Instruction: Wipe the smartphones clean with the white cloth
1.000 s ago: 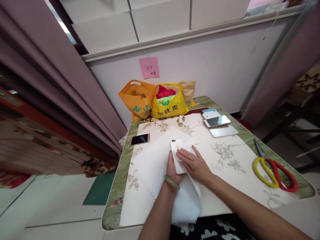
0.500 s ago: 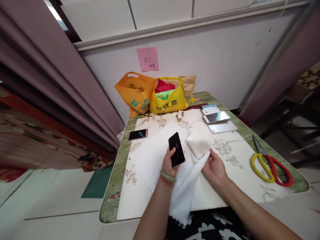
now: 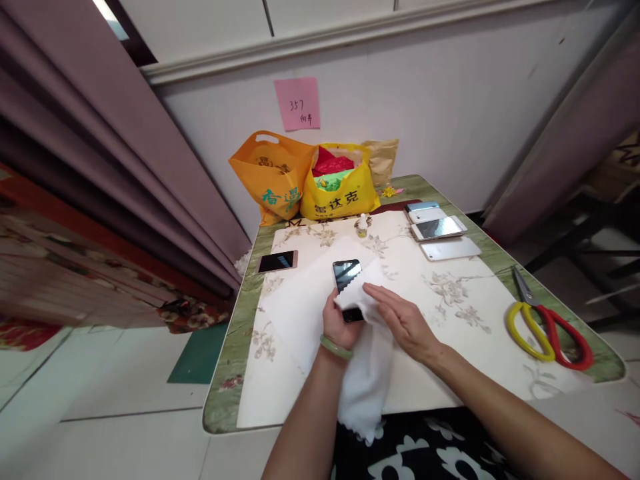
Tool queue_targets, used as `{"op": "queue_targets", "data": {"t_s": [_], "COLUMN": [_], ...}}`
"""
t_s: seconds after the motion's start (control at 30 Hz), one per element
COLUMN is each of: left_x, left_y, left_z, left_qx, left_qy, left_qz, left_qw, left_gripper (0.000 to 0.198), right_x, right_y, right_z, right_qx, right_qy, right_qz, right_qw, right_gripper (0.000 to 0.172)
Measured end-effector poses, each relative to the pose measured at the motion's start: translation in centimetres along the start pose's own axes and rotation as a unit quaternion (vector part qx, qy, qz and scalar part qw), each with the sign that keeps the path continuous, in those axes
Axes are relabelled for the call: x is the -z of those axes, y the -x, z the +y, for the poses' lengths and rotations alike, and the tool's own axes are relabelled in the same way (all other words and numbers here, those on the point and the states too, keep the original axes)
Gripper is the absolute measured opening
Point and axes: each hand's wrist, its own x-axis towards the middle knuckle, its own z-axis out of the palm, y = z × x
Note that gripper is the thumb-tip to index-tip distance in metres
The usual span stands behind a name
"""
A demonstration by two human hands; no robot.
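A black smartphone (image 3: 346, 272) lies face up in my left hand (image 3: 340, 325), closed around its lower part above the table. My right hand (image 3: 407, 325) holds a white cloth (image 3: 367, 380) by its upper part, fingers nearly straight and pressed together. A fold of this cloth lies across the middle of the phone's screen, while the rest hangs down toward my lap. The phone's top end and a strip near its bottom show; the fold hides the part between. Under my hands, a white sheet (image 3: 300, 300) is spread on the flowered table cover (image 3: 450, 333).
One phone (image 3: 278, 261) lies at left; several more phones (image 3: 440, 228) lie at back right. Scissors (image 3: 545, 327) with yellow and red handles rest near the right edge. A small bottle (image 3: 362, 227) stands before an orange bag (image 3: 273, 177) and a yellow bag (image 3: 343, 193).
My right hand has moved left, bringing the cloth from beside the phone onto its screen. My left hand still holds the phone, now lying flatter. The view has shifted slightly.
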Motion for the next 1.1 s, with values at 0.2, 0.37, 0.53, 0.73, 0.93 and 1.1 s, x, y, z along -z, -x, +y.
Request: {"op": "queue_targets", "data": {"t_s": [0.2, 0.37, 0.53, 0.73, 0.93, 1.1], "left_x": [0.3, -0.5, -0.5, -0.1, -0.5, -0.3], "left_y": [-0.1, 0.1, 0.2, 0.2, 0.3, 0.3], "left_z": [0.1, -0.3, -0.4, -0.1, -0.6, -0.7], "left_qx": [0.028, 0.028, 0.020, 0.031, -0.009, 0.019], "left_qy": [-0.019, -0.030, -0.026, -0.018, -0.043, -0.042], "left_qz": [0.060, 0.008, 0.027, 0.118, 0.053, 0.021], "left_qw": [0.998, 0.999, 0.999, 0.992, 0.998, 0.999], "left_gripper": [0.026, 0.033, 0.034, 0.030, 0.030, 0.035], "right_x": [-2.5, -2.7, -2.8, -3.0, -3.0, -3.1], "right_y": [-1.1, -4.4, -4.0, 1.6, -3.0, -4.1], "right_z": [2.0, 2.7, 2.0, 0.9, 2.1, 2.9], "right_qx": [0.162, 0.077, 0.010, 0.154, 0.073, 0.002], "right_qy": [0.220, 0.319, 0.375, 0.366, 0.374, 0.397], "right_qz": [-0.160, -0.146, -0.093, -0.180, -0.129, -0.056], "right_qw": [0.948, 0.933, 0.922, 0.900, 0.915, 0.916], "right_gripper": [0.056, 0.066, 0.071, 0.081, 0.069, 0.072]}}
